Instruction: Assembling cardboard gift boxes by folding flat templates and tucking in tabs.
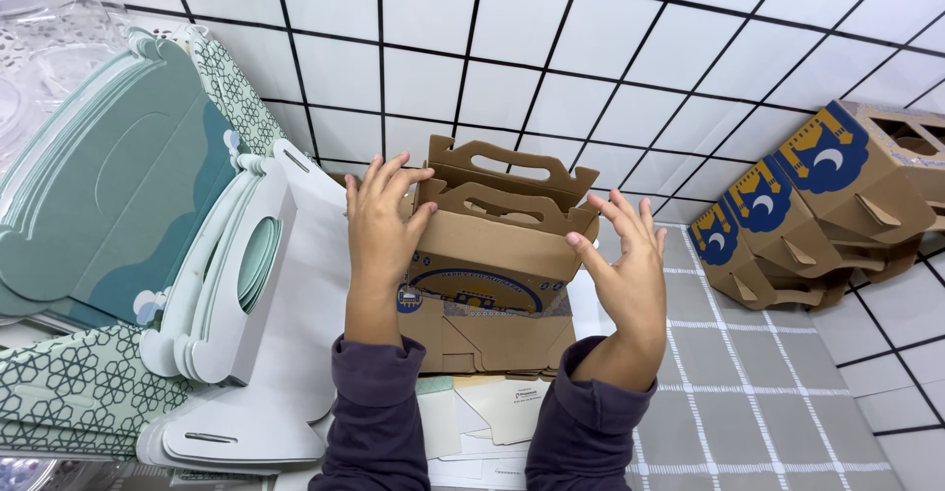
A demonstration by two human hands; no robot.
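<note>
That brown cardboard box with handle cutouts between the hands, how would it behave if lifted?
The cardboard carrier box is probably light: thin walls, hollow. It likely flexes, since its flaps look unlocked. The left hand and right hand steady both sides.

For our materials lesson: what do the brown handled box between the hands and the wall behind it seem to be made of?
Brown box: looks like corrugated cardboard, matte kraft brown with a printed blue panel; folded flaps, cut handle slots and raw edges show it. The left hand and right hand press its sides.

Wall: probably glazed ceramic tile, white squares with dark grout lines and a faint sheen.
</note>
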